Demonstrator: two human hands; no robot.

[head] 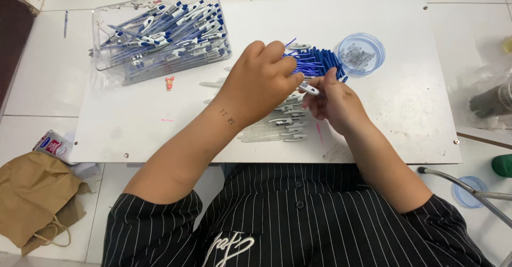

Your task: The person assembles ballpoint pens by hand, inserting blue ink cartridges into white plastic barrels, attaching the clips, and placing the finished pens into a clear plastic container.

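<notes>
My left hand (261, 80) and my right hand (333, 102) meet over the middle of a white board (394, 107). Between them they hold a clear pen barrel (309, 89) with a white clip; the left fingers pinch its upper end, the right fingers grip its lower end. Just behind the hands lies a pile of thin blue refills (314, 63). Under and beside the hands lies a row of several clear pen barrels (282, 128), partly hidden by my left wrist.
A clear plastic box (160, 30) full of blue-and-white pens stands at the board's far left. A small round blue-rimmed dish (361, 54) of tiny parts sits right of the refills. A brown paper bag (32, 197) lies on the tiled floor at left; a metal tube (464, 184) at right.
</notes>
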